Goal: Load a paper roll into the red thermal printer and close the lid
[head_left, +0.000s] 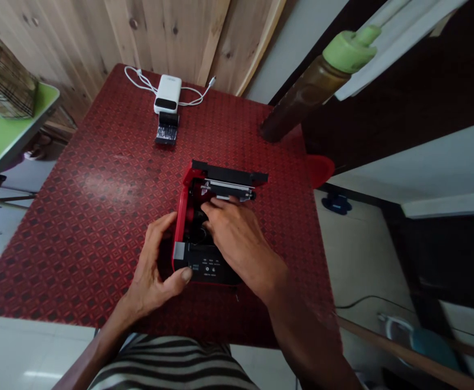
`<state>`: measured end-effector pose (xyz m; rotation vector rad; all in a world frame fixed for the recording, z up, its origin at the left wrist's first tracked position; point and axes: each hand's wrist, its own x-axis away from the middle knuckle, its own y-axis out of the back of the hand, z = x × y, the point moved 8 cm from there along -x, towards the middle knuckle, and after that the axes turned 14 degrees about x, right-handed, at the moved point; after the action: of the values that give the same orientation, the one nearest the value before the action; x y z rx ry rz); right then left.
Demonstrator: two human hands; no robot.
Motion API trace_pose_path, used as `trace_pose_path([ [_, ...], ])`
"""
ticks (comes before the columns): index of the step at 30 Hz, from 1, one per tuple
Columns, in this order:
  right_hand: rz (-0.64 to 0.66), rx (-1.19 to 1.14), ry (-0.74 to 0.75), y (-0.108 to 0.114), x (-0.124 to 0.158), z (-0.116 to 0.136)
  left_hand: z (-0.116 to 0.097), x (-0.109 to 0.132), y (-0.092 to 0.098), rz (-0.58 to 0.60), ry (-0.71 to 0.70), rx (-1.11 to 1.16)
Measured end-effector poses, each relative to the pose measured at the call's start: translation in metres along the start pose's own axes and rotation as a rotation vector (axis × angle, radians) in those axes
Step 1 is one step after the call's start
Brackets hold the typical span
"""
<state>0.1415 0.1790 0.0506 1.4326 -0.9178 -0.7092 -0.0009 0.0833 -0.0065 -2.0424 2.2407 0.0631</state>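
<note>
Red and black plastic: one boxy device point(206, 265), mid-view, flat on the table point(98, 260); lid point(231, 173) raised at its 12 o'clock edge, with a pale straight bar point(228, 184) and dark roller-like parts beneath; near panel black, bearing two small round marks and fine lettering too small to read.

Stage of work, by judgement: midway; case opened, inner cavity point(196, 233) exposed, lid not closed, hand-work inside apparently unfinished; how much is left cannot be told, fingers hiding much of the inside.

Left hand point(147, 281): at the device's 8 o'clock corner, thumb and fingers spread apart, thumb against the near edge, fingers along the red side wall; right hand point(239, 233): entering from 4 o'clock, fingers curled down into the cavity; whether they pinch anything, cannot tell.

At 11 o'clock, well apart: white power bank point(168, 92), smooth, rounded corners, dark glossy end; thin white cable point(192, 104), loosely looped beside it; just below, a dark film-like strip point(167, 130), partly rolled, crinkled and shiny.

At 1 o'clock: tall cylindrical bottle point(302, 97), brownish and translucent, with a pale green cap point(348, 51); table covering: deep red, small repeating lozenges, slight sheen; beyond, knotty wooden planks point(98, 32).
</note>
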Motion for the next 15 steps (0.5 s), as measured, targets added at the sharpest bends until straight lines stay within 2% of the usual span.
trace_pose_path([
  [3, -0.038, -0.073, 0.011, 0.000, 0.006, -0.001, 0.000, 0.000, 0.001, -0.009, 0.018, -0.004],
  [6, -0.137, -0.220, 0.024, 0.013, 0.022, -0.008, 0.000, 0.000, 0.002, -0.018, 0.051, 0.023],
  [10, -0.204, -0.401, 0.213, 0.038, 0.049, -0.008, -0.005, -0.001, 0.005, 0.001, 0.117, 0.086],
  [12, -0.212, -0.437, 0.283, 0.044, 0.058, -0.006, -0.011, -0.008, 0.008, 0.001, 0.142, 0.134],
  [15, -0.241, -0.419, 0.250, 0.041, 0.061, -0.006, -0.030, -0.032, 0.015, -0.073, 0.069, 0.136],
])
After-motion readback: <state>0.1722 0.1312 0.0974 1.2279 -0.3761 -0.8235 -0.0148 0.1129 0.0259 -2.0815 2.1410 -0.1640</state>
